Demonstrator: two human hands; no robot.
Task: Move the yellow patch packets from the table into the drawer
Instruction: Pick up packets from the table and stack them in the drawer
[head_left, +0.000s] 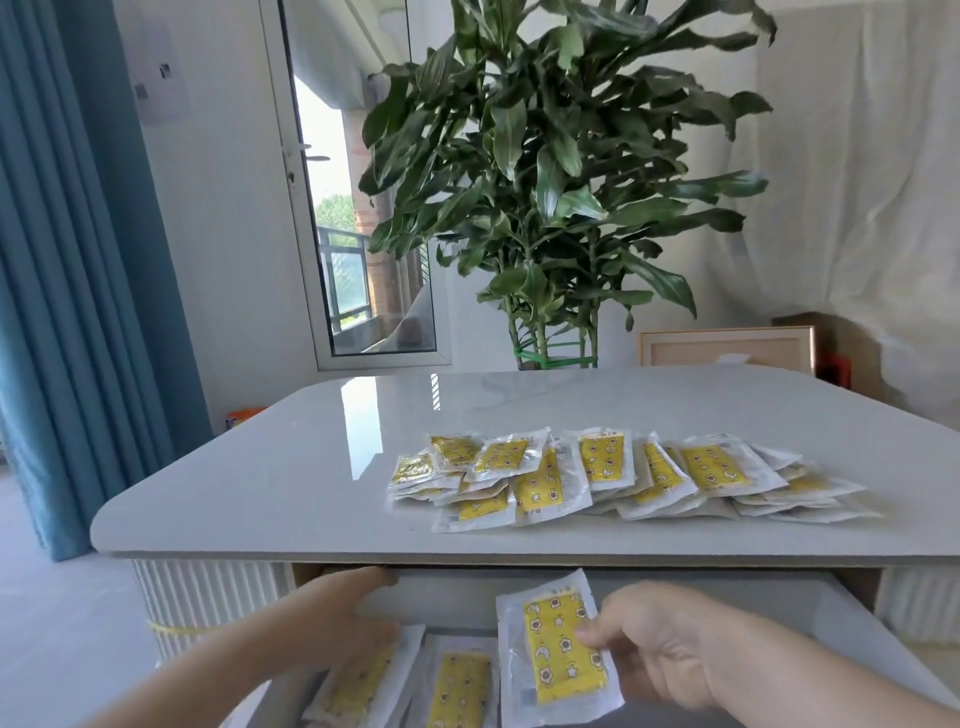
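The left hand (353, 608) reaches into the open drawer (810, 618) at its left end, fingers (363, 579) curled over the inner edge and palm low over a packet (363, 680) lying there; whether it pinches that packet or only presses it flat, I cannot tell. It seems to be settling the packet into a row, since a second packet (460, 688) lies just beside it on the drawer floor.

To the right, the right hand (670, 639) pinches a third packet (558, 649) by its right edge, thumb on top, other fingers hidden beneath. Held by one edge, the packet hangs tilted over the drawer, probably so it can be laid next in the row.

Each packet is a thin, flat pouch of clear, crinkly film with sealed borders around a yellow patch printed with small stars and moons. They should bend easily and slide on one another.

Above, a loose overlapping pile (623, 480) waits on the glossy pale grey surface (260, 467), right of centre, so most of the job remains.
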